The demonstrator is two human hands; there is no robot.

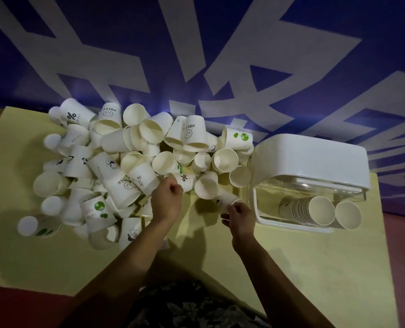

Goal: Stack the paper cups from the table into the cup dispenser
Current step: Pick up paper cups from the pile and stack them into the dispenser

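Observation:
A big heap of white paper cups (116, 166) covers the left and middle of the yellow table (291, 268). The cup dispenser (310, 162), white-lidded with a clear body, lies at the right and holds two rows of nested cups (320, 210) with their mouths toward me. My left hand (167, 201) reaches into the heap and its fingers pinch the rim of a cup printed with a percent sign (185, 179). My right hand (239, 215) grips the base of a lying cup (227, 197) just left of the dispenser.
A blue wall with large white letters (220, 55) rises right behind the table. Bare yellow tabletop lies in front of the heap and the dispenser. The table's front edge runs close to my body, with red floor (19, 304) beyond it at the left.

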